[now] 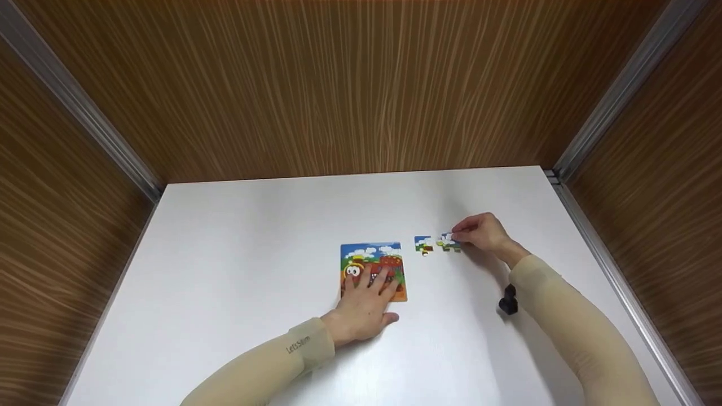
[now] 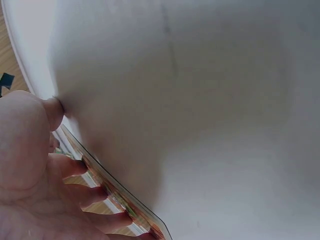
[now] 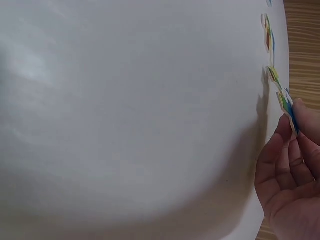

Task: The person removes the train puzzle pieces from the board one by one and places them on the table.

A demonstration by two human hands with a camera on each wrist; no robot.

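Observation:
My left hand (image 1: pixel 364 304) lies with its fingers spread over a square picture board (image 1: pixel 369 250) showing a cartoon train with eyes, clouds and blue sky. In the left wrist view the fingertips rest along the board (image 2: pixel 127 202), and the thumb touches the white table beside it. To the right, my right hand (image 1: pixel 479 232) pinches a jigsaw piece (image 1: pixel 448 241) between thumb and fingers. The right wrist view has that piece (image 3: pixel 287 110) seen nearly edge-on. A second jigsaw piece (image 1: pixel 423 244), with sky and green on it, lies between the board and the held piece.
The white tabletop (image 1: pixel 242 254) runs back to a brown wood-grain panel (image 1: pixel 361 90), with similar panels at both sides. Near the right forearm is a small black object (image 1: pixel 509 301). Metal rails edge the side panels.

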